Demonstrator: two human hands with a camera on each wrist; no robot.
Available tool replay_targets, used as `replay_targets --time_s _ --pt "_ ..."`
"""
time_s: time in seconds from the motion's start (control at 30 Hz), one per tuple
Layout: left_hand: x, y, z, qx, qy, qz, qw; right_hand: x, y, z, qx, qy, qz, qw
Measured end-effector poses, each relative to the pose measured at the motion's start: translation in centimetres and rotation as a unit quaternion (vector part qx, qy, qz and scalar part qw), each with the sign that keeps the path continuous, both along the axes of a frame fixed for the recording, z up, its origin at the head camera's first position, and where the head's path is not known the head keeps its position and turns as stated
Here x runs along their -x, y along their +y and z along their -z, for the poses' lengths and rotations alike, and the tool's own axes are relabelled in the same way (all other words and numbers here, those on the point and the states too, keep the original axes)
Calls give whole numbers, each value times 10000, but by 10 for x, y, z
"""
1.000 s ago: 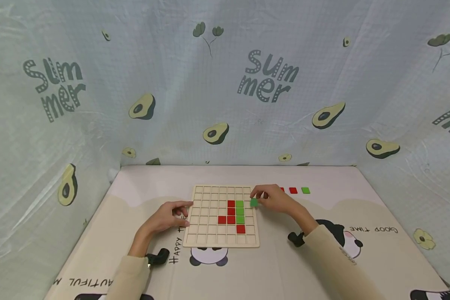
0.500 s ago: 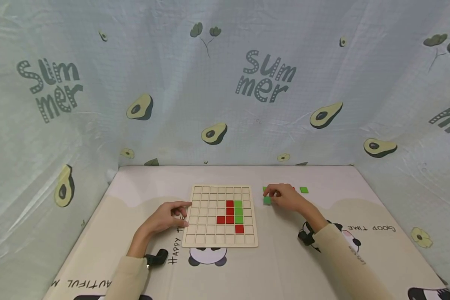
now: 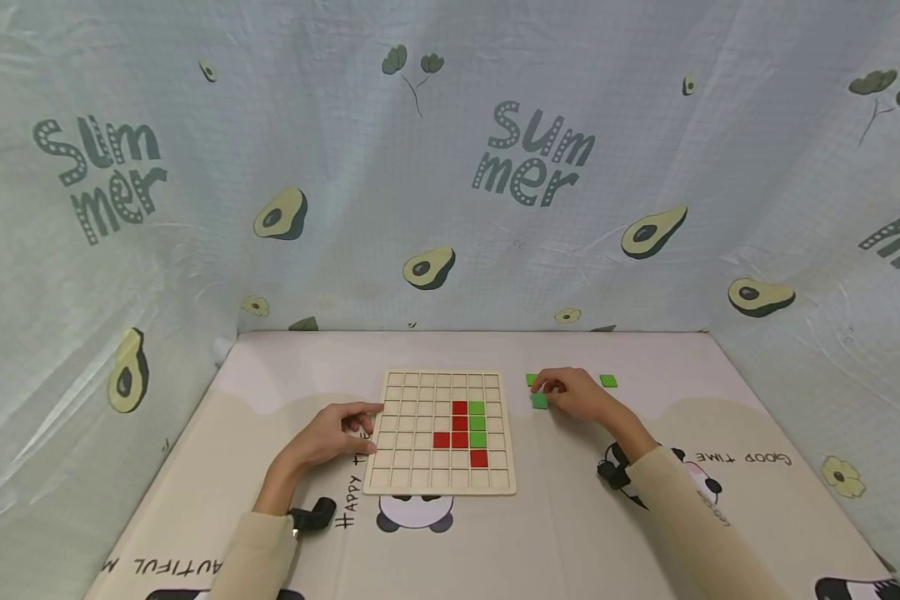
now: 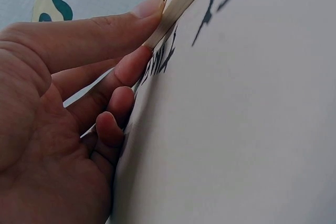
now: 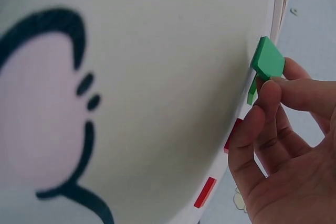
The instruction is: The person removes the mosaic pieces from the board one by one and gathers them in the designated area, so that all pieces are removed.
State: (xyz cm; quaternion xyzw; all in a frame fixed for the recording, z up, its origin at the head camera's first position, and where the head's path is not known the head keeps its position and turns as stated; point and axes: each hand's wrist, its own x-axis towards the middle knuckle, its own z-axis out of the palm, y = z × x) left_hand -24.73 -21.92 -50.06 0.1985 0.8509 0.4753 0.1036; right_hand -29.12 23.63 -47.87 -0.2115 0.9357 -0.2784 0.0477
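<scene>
A square wooden grid board (image 3: 412, 463) lies on the table, with several red tiles (image 3: 460, 423) and green tiles (image 3: 477, 422) in its cells. My left hand (image 3: 332, 435) touches its left edge with thumb and index finger set apart. In the left wrist view that thumb (image 4: 115, 32) rests against the wooden rim (image 4: 176, 14), its other fingers bent beneath. To the right of the board, above the table, my right hand (image 3: 576, 393) pinches a green square tile (image 3: 540, 401). The right wrist view shows this green tile (image 5: 269, 59) tilted at the fingertips.
Behind my right hand a row of loose tiles lies on the table: a green tile (image 3: 531, 379) left, another green tile (image 3: 608, 381) right. Two red tiles between them, such as this red tile (image 5: 205, 192), show in the right wrist view. A printed curtain (image 3: 517, 275) closes off the back.
My right hand has moved right, away from the board's right edge, with the green tile between its fingers, and has slowed beside the tile row. My left hand stays at the board.
</scene>
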Motion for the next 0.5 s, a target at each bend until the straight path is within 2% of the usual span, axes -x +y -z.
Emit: replay_targets --time_s 0.5 --pt "-1 1 -1 54 -29 -26 10000 4 -2 4 -152 117 124 9997"
